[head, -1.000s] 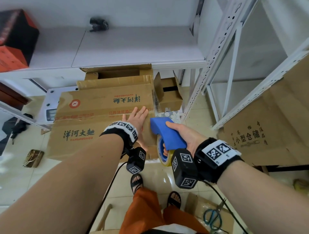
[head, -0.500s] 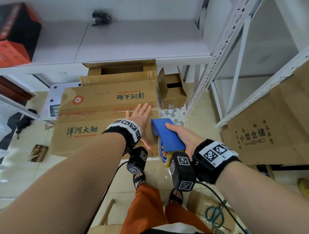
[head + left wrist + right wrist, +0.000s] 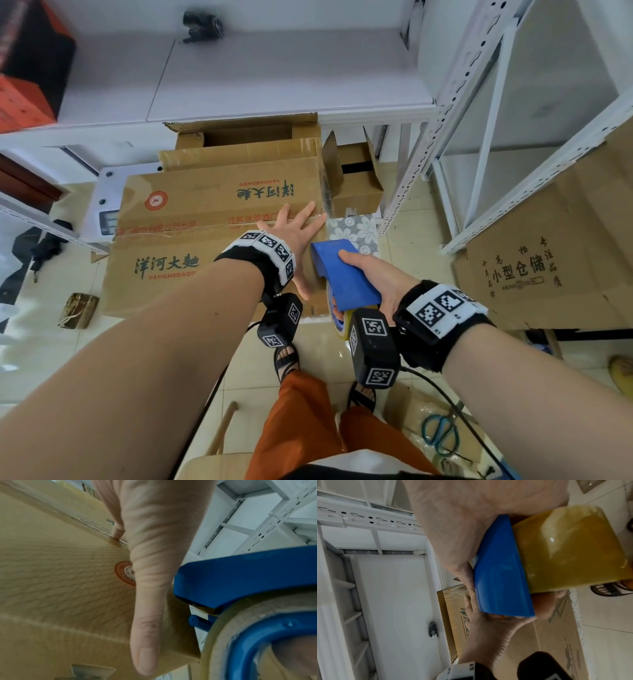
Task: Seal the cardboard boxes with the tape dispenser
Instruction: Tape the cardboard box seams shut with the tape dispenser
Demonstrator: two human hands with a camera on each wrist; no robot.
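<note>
A large brown cardboard box with green and red print lies closed in front of me, a taped seam along its middle. My left hand lies flat on the box's right end, fingers spread and straight, thumb down over the near edge. My right hand grips the blue tape dispenser at the box's right edge, just right of the left hand. Its yellowish tape roll hangs below the blue body. A clear strip of tape runs down the box's far right end.
Smaller open cardboard boxes stand behind and to the right. White metal shelving rises on the right, with another printed carton beside it. Scissors lie on the tiled floor near my sandalled feet. A white scale sits left of the box.
The view has shifted slightly. My left hand has slid a little toward the box's right end; the right hand still holds the dispenser at the same corner.
</note>
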